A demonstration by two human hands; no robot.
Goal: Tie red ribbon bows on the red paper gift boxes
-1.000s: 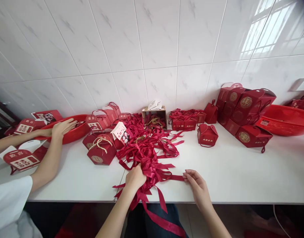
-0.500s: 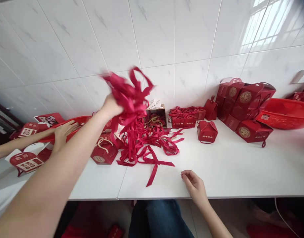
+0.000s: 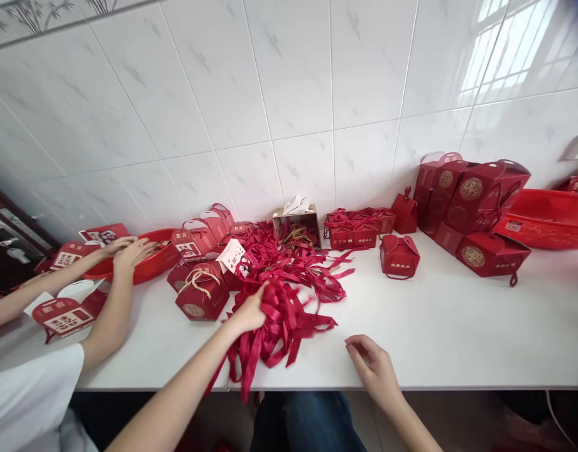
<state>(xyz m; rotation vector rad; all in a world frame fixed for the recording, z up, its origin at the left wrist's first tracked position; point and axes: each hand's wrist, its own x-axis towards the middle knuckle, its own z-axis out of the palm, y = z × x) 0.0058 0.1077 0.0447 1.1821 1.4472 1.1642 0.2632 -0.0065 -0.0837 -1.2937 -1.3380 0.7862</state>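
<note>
Near the front edge of the white table, my left hand [image 3: 251,311] is closed round a bunch of dark red satin ribbons [image 3: 284,320]. Loose ends hang from the bunch, some past the table edge. Behind it spreads a heap of more red ribbons [image 3: 312,276], partly hidden by the bunch. My right hand [image 3: 372,367] rests at the table edge to the right, fingers loosely curled, thumb apart, nothing visible in it. Left of the ribbons stands a red gift box [image 3: 203,294] tied with straw-coloured cord.
Small red boxes [image 3: 352,231], a single box [image 3: 399,256] and a stack of boxes [image 3: 477,194] line the wall side. An open carton [image 3: 312,220] stands behind the ribbons. A red basin [image 3: 553,216] sits far right. At left, another person's hands [image 3: 129,248] reach over a second basin [image 3: 157,269].
My left hand has come down with the raised ribbon bunch, from in front of the wall to the table's front. My right hand has hardly moved. The view has tilted slightly up.
</note>
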